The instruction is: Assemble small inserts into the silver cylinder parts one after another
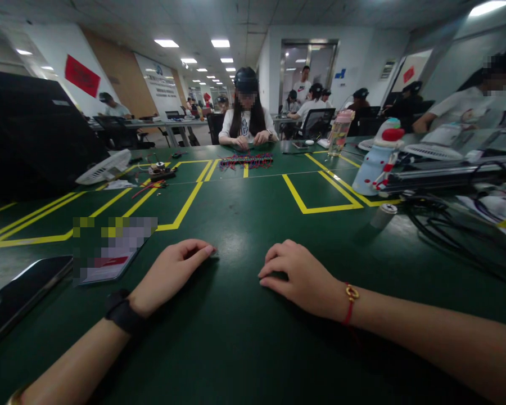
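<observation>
My left hand [179, 273], with a black band on its wrist, rests over the green table [236, 337]. Its thumb and fingers are pinched together, and a tiny pale thing shows at the tips, too small to name. To the right, my right hand [301, 275] wears a red cord bracelet with a gold ring. Its fingers are curled, with thumb and fingertips brought together and nothing visible between them. The two hands are apart. Left of my left hand lies a flat card or sleeve [109, 270], partly blurred out, and beside it a dark phone [21, 298].
Several coloured wires [247, 161] lie before a person [247, 121] seated opposite. At the right stand a small metal cylinder [383, 216], a blue bottle [371, 166], a clear bottle [340, 135] and black cables [442, 230]. A black monitor [29, 135] is at the left.
</observation>
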{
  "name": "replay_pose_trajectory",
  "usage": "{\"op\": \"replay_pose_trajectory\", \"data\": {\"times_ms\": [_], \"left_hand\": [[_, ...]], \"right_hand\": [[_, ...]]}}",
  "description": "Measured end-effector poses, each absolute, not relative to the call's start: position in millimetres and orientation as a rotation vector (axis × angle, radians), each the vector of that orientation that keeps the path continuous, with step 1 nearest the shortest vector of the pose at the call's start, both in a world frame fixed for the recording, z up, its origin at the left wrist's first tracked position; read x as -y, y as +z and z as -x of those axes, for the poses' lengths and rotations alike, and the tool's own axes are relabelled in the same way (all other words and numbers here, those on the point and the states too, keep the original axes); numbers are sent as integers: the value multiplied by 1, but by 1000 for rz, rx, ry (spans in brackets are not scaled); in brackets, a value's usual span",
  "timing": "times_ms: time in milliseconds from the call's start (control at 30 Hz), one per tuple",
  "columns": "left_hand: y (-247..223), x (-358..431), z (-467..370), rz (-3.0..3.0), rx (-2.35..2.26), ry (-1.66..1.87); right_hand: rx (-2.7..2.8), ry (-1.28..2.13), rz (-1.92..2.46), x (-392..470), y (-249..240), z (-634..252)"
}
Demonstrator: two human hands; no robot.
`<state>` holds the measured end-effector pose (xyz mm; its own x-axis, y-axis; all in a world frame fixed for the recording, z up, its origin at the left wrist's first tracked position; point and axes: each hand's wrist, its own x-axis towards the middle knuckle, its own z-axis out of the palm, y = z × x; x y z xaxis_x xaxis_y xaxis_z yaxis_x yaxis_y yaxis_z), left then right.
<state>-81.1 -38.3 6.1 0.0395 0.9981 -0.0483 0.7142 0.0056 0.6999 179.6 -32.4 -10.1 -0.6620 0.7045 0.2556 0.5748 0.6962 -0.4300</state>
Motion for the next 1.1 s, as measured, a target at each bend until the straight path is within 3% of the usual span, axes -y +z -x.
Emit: {"op": "replay_pose_trajectory", "data": {"times_ms": [133, 267, 333, 500, 1100], "left_hand": [[6, 39, 82, -1764, -1721, 655], [5, 40, 80, -1784, -1704, 662], [3, 40, 79, -1795, -1687, 657], [0, 40, 77, -1821, -1681, 646], [1, 43, 76, -1877, -1661, 637]], "right_hand": [[2370, 325, 1070, 13, 8, -212], [2095, -298, 1433, -16, 31, -301], [1974, -436, 1712, -27, 36, -346], [1835, -207, 2176, -37, 35, -400], [1679, -36, 2148, -38, 33, -394]]}}
